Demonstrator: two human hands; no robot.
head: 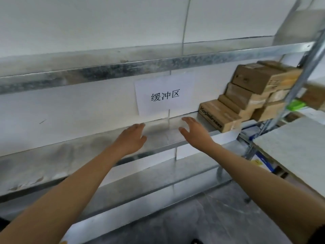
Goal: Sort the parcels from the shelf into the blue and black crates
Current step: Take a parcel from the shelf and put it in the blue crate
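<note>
Several brown cardboard parcels [253, 95] are stacked in steps at the right end of a metal shelf [88, 148]. The lowest parcel [218, 117] carries dark lettering on its side. Both my arms reach forward over the bare middle of the shelf. My left hand [132, 138] hovers open, fingers spread, holding nothing. My right hand [195, 131] is open too, just left of the lowest parcel and apart from it. No blue or black crate is in view.
A white paper sign [165, 95] with printed characters hangs on the wall behind the shelf. Another shelf board [105, 67] runs above, and lower boards below. A grey tabletop [295, 147] stands at the right, beside the shelf's metal upright [299, 81].
</note>
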